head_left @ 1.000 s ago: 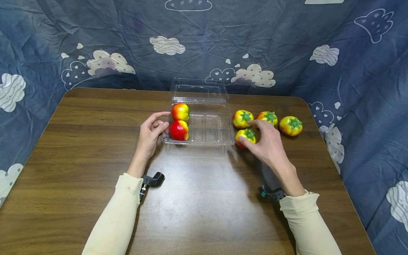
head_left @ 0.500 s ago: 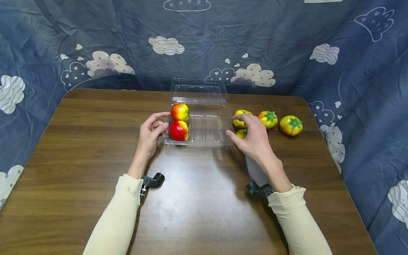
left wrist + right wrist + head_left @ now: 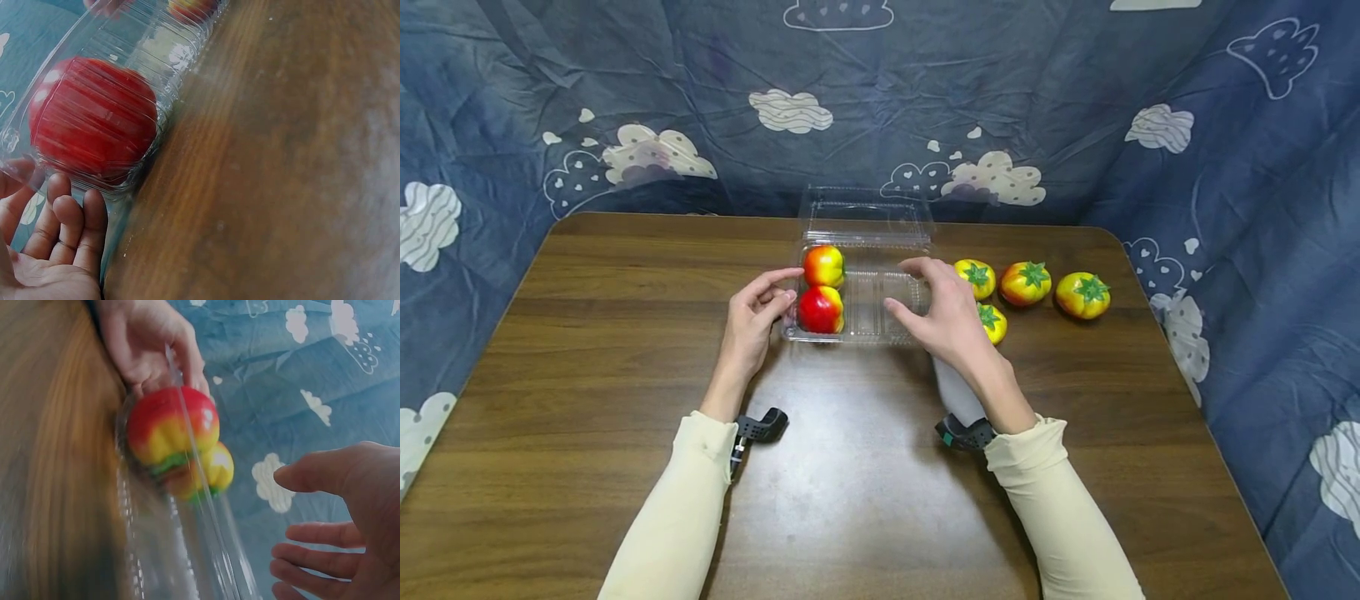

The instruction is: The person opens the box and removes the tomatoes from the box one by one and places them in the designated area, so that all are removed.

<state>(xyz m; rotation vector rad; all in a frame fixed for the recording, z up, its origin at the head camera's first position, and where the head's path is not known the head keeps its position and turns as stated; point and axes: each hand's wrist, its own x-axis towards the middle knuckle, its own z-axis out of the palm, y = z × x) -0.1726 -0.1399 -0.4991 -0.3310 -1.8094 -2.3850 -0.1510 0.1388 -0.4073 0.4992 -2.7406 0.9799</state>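
Two red-and-yellow toy fruits with green leafy tops, a front one and a back one, lie on their sides in the left part of a clear plastic clamshell box. My left hand pinches the box's left edge with thumb and index finger. In the left wrist view its other fingertips sit bent by the wall, below the red fruit. Over the box's right half is my right hand, thumb and fingers spread, nothing between them. The right wrist view shows this hand beside the box wall.
Several more of these fruits stand leaf-side up right of the box: one at the back, one in front partly behind my right hand, others farther right. The box lid lies open toward the table's back edge.
My right hand has moved left, from around the front fruit beside the box to over the box's right half, without a fruit. My left hand stays on the box edge.
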